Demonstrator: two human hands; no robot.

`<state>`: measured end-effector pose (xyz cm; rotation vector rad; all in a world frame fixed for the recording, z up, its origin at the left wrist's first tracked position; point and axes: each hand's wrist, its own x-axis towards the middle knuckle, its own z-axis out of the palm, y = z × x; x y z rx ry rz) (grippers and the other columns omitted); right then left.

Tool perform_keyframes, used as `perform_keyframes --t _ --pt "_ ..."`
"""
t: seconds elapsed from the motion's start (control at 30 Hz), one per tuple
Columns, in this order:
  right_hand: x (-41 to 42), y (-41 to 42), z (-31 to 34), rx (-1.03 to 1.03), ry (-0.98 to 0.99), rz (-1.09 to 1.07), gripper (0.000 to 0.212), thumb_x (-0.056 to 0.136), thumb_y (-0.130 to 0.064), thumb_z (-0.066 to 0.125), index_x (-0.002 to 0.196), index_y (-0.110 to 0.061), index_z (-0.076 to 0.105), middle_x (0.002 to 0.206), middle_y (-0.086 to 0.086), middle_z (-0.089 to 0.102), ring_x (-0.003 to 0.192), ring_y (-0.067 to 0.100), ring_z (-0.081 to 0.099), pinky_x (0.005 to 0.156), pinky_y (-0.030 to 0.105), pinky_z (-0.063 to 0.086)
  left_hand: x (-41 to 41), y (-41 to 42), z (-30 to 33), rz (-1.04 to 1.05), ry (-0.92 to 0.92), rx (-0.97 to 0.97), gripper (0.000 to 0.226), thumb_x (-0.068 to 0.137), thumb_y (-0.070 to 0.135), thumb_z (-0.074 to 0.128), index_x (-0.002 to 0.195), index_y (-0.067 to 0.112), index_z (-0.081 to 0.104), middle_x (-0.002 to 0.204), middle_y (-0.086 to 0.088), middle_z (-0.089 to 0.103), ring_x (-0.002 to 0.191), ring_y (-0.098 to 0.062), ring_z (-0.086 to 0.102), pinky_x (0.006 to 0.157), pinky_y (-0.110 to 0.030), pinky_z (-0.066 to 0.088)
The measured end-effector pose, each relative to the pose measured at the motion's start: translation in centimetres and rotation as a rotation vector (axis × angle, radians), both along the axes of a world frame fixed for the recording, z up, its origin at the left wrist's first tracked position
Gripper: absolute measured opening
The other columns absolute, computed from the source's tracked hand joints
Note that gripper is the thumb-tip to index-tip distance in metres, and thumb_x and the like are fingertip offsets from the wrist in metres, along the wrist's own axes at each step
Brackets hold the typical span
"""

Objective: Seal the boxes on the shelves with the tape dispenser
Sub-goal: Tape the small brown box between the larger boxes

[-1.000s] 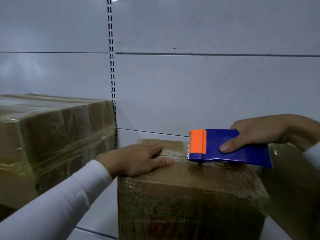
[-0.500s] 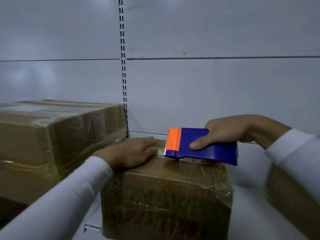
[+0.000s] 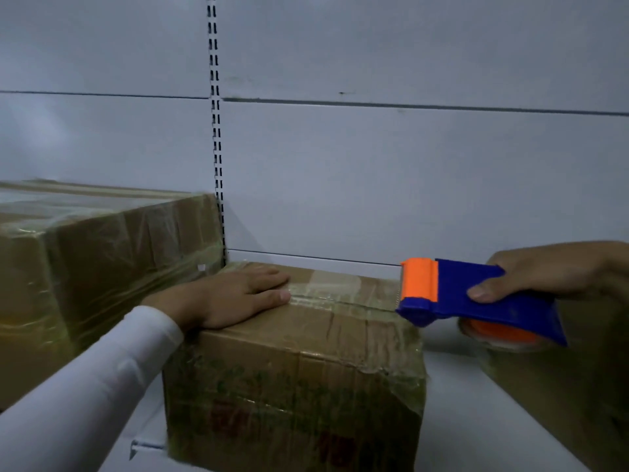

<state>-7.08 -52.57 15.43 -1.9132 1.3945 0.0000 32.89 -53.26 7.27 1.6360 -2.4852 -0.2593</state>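
I see a white shelf [image 3: 452,386] filling the lower frame, with a large wrapped box [image 3: 102,260] at the left edge and a third box [image 3: 561,403] at the lower right. At lower centre sits the box [image 3: 292,376] I judge to be the one in work: a strip of clear tape [image 3: 333,298] runs along its top seam. My left hand [image 3: 238,298] lies flat, fingers straight, pressing the tape's left end onto the lid. My right hand [image 3: 544,277] grips the blue and orange tape dispenser [image 3: 476,298] at the box's right top edge, its roll past the corner. I read this as the end of a pull across the seam. Next, I think, calls for tipping the blade down over the right side and tearing the tape.
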Motion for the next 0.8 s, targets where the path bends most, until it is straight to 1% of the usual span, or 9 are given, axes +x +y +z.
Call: perform_keyframes --t 0.17,0.23,0.3,0.37,0.47,0.53,0.63,0.73,0.8 --pt "-0.9 0.1 -3.2 0.063 -0.246 -0.039 0.078 0.044 -0.064 0.090 0.096 -0.009 0.073 0.092 0.015 0.075 0.075 0.020 0.071 0.063 0.026 0.056 -0.1 0.0 0.1 -0.012 -0.016 0.029 0.076 0.079 0.073 0.020 0.148 0.043 0.018 0.157 0.019 0.009 0.141 0.003 0.006 0.112 -0.020 0.000" --pt "-1.1 0.0 -3.8 0.032 -0.271 -0.062 0.089 0.038 -0.065 0.091 0.101 -0.006 0.069 0.092 0.015 0.074 0.074 0.021 0.071 0.062 0.026 0.056 -0.7 0.0 0.5 0.016 -0.025 0.018 0.073 0.082 0.069 0.022 0.148 0.038 0.024 0.157 0.017 0.015 0.142 0.000 0.011 0.112 -0.019 0.002" --pt "-1.1 -0.1 -4.1 0.016 -0.269 -0.080 0.096 0.033 -0.068 0.091 0.102 -0.006 0.067 0.088 0.013 0.073 0.071 0.019 0.069 0.060 0.025 0.055 -2.5 -0.1 1.1 0.025 -0.027 -0.054 0.065 0.088 0.064 0.021 0.146 0.036 0.032 0.154 0.015 0.027 0.142 -0.006 0.023 0.116 -0.023 0.011" --pt "-0.9 -0.3 -4.2 0.021 -0.276 -0.067 0.092 0.033 -0.068 0.091 0.098 -0.008 0.068 0.082 0.009 0.073 0.066 0.016 0.069 0.057 0.024 0.054 -5.9 -0.2 1.3 0.001 0.012 -0.116 0.057 0.094 0.060 0.020 0.146 0.039 0.030 0.152 0.018 0.030 0.140 -0.008 0.028 0.112 -0.021 0.015" --pt "-0.8 -0.5 -4.4 0.041 -0.297 -0.033 0.080 0.037 -0.067 0.091 0.091 -0.011 0.070 0.077 0.007 0.072 0.063 0.015 0.068 0.055 0.023 0.053 -10.8 -0.5 0.3 -0.089 0.051 -0.060 0.051 0.101 0.047 0.026 0.149 0.031 0.025 0.156 0.012 0.022 0.142 -0.007 0.022 0.101 -0.012 0.011" --pt "-0.8 -0.6 -4.3 0.069 -0.309 -0.007 0.072 0.043 -0.065 0.091 0.088 -0.012 0.072 0.077 0.007 0.072 0.063 0.014 0.068 0.056 0.023 0.053 -11.5 -0.8 -0.4 -0.122 0.031 -0.009 0.051 0.102 0.044 0.026 0.150 0.028 0.023 0.158 0.011 0.018 0.144 -0.006 0.016 0.108 -0.015 0.006" --pt "-1.6 -0.3 -3.3 0.079 -0.222 0.033 0.058 0.057 -0.061 0.086 0.092 -0.017 0.074 0.087 0.006 0.074 0.073 0.015 0.071 0.063 0.023 0.055 -10.8 -1.0 -0.5 -0.125 0.022 0.014 0.053 0.101 0.045 0.027 0.151 0.027 0.020 0.159 0.013 0.012 0.144 -0.002 0.009 0.116 -0.021 0.003" --pt "-3.6 0.5 -2.5 0.040 -0.118 -0.032 0.057 0.054 -0.061 0.083 0.091 -0.018 0.073 0.083 0.002 0.076 0.071 0.014 0.072 0.061 0.022 0.054 -10.9 -0.9 -0.6 -0.144 -0.014 0.014 0.054 0.101 0.046 0.026 0.151 0.028 0.018 0.159 0.013 0.010 0.144 -0.002 0.007 0.117 -0.022 0.002" --pt "-5.1 1.1 -2.5 0.008 -0.106 -0.039 0.059 0.056 -0.063 0.084 0.092 -0.018 0.074 0.083 0.004 0.076 0.071 0.016 0.071 0.064 0.027 0.052 -10.9 -1.0 -0.6 -0.152 -0.020 0.010 0.055 0.101 0.047 0.025 0.152 0.028 0.017 0.159 0.013 0.009 0.144 -0.002 0.007 0.117 -0.022 0.002"
